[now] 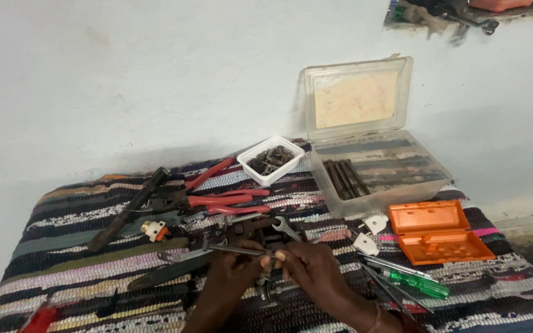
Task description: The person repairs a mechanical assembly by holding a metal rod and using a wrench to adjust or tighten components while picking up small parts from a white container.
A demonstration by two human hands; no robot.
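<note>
My left hand (pixel 232 280) and my right hand (pixel 316 274) meet at the front middle of a striped woven mat (pixel 81 259). Both pinch a thin dark metal rod (pixel 232 250) that sticks out to the left, with a small part between my fingertips. A metal tool lies under my hands, mostly hidden. An open-ended spanner (pixel 286 228) lies just beyond my fingers.
Red-handled pliers (pixel 223 198) and a black-handled tool (pixel 128 209) lie at the left. A small white tub of screws (pixel 271 159) and an open clear plastic box (pixel 374 166) stand against the pale wall. An orange case (pixel 436 231) and green screwdriver (pixel 417 282) lie right.
</note>
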